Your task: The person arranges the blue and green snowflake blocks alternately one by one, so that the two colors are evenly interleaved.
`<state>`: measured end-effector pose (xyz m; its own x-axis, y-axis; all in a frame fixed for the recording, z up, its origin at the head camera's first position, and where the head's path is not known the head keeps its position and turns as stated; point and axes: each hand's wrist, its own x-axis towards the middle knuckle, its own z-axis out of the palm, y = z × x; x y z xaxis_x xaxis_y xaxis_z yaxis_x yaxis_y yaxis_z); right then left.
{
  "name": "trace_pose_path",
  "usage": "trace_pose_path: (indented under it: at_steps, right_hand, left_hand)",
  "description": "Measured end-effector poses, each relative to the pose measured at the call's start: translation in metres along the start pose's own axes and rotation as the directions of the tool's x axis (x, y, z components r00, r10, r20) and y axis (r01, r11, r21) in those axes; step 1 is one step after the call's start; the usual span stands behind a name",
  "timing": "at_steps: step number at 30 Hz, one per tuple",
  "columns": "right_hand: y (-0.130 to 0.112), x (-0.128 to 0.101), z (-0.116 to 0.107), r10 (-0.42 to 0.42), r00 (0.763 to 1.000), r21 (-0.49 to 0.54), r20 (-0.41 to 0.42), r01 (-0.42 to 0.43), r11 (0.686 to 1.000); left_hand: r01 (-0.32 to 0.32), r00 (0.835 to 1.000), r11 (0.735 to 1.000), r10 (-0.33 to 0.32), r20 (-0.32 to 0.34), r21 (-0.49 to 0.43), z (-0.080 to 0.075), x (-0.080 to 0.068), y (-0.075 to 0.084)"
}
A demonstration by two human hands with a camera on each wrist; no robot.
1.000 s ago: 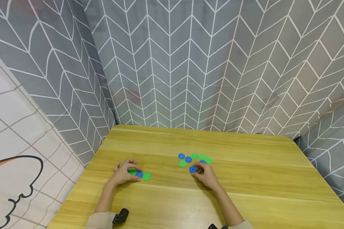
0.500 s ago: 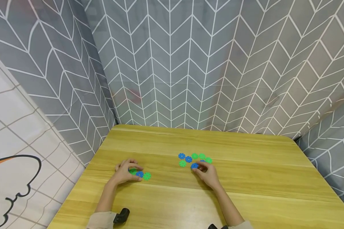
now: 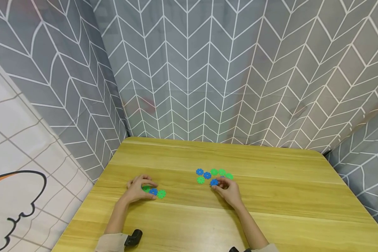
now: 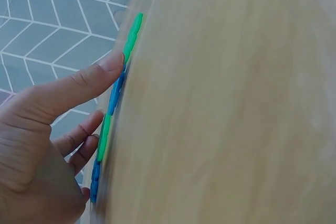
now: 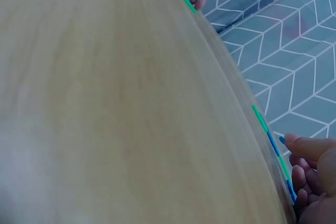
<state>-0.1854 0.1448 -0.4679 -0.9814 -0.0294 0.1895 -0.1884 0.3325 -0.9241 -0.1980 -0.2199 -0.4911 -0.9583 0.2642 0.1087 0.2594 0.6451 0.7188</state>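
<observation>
A wooden tabletop (image 3: 271, 196) is backed by grey chevron curtains (image 3: 208, 70). A short chain of green and blue snowflake discs (image 3: 153, 191) is pinched by the left hand (image 3: 138, 190). A blue disc (image 3: 214, 182) beside the loose cluster of discs (image 3: 212, 174) is pinched by the right hand's (image 3: 229, 191) curled fingers.

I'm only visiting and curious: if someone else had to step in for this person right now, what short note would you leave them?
Left hand: fingers curled on a joined row of green and blue discs lying flat on the wooden table.
Right hand: fingertips pinching a blue disc at the edge of the loose cluster of blue and green discs mid-table.
Done: a short chain is linked under the left hand.
Left: the loose discs by the right hand are not joined to it.
</observation>
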Motion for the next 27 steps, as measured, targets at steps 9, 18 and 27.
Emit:
trace_pose_path:
  at_steps: [9, 18, 27]
  right_hand:
    - [0.037, 0.010, 0.007, -0.053, 0.999, -0.069, -0.006, 0.053, 0.996]
    - [0.033, 0.009, 0.013, -0.127, 0.990, -0.272, 0.065, 0.140, 0.952]
    - [0.028, 0.009, 0.014, -0.119, 0.985, -0.344, 0.127, 0.156, 0.926]
  left_hand:
    - [0.005, 1.000, 1.000, -0.005, 0.013, 0.010, 0.003, 0.005, 0.004]
    - [0.006, 0.999, 1.000, -0.006, 0.032, 0.009, 0.006, 0.007, 0.009]
    - [-0.003, 0.999, 1.000, 0.003, 0.043, 0.011, 0.007, 0.008, 0.012]
